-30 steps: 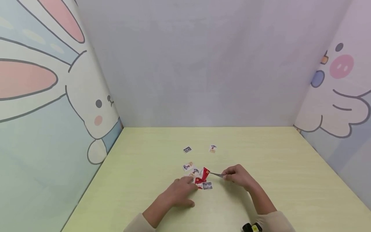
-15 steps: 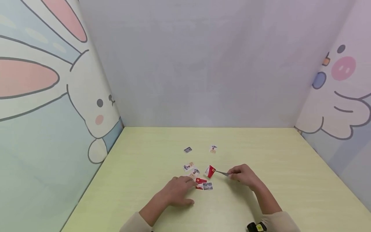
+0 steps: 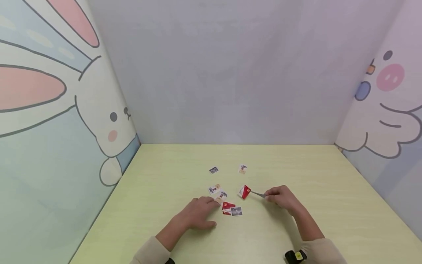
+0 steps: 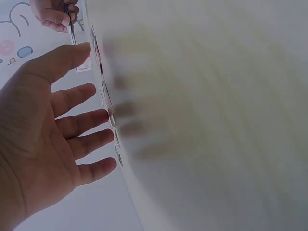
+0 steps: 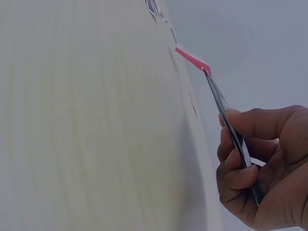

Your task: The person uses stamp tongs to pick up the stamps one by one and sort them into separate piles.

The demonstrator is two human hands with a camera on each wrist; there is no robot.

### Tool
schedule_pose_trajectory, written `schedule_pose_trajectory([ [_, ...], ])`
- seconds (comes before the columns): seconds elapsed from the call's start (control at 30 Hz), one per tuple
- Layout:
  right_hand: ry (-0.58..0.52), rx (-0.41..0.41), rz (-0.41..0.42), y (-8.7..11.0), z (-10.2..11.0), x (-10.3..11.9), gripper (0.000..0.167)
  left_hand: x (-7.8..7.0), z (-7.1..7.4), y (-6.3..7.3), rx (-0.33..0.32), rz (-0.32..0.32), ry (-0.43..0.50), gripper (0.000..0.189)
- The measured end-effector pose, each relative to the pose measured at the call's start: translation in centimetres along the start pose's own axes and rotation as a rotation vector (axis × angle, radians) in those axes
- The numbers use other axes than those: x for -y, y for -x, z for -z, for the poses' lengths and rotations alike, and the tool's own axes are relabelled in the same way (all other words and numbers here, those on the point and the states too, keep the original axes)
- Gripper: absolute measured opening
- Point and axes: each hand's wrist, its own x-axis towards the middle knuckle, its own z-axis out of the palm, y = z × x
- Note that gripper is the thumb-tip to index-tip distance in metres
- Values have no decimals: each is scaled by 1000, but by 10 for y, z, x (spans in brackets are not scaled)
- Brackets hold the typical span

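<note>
My right hand (image 3: 281, 198) pinches metal tweezers (image 3: 258, 194). Their tips grip a red-and-white stamp (image 3: 245, 191) by one corner, tilted above the table. In the right wrist view thumb and fingers curl round the tweezers (image 5: 222, 103), and the stamp (image 5: 193, 58) sticks out beyond the tips. My left hand (image 3: 199, 213) is spread low over the table, fingertips right at the edge of a loose cluster of stamps. That cluster holds a red stamp (image 3: 226, 206), a grey picture stamp (image 3: 236, 211) overlapping it, and two pale stamps (image 3: 215, 189) behind. The left wrist view shows the left palm (image 4: 48, 134) holding nothing.
Farther back on the pale yellow table (image 3: 310, 176) lie a small grey stamp (image 3: 213, 170) and a white stamp (image 3: 243, 169). A grey wall (image 3: 230, 73) stands behind, with cartoon-printed walls at both sides. A black device (image 3: 295, 256) sits at the right sleeve.
The tweezers have drawn the red-and-white stamp off the cluster, to the right and slightly back. My left hand has slid a little left, uncovering more of the red stamp on the table.
</note>
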Motion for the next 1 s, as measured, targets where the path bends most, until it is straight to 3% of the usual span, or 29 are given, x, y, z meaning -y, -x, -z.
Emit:
schedule_pose_trajectory([
  [0.43, -43, -51, -58, -4, 15, -16, 16, 10, -4, -1, -7, 9, 35, 51],
  [0.7, -101, -54, -129, -8, 22, -26, 19, 9, -3, -3, 19, 39, 72, 56],
  [1.0, -117, -67, -135, -13, 33, -32, 22, 7, -5, -7, 35, 64, 57, 64],
])
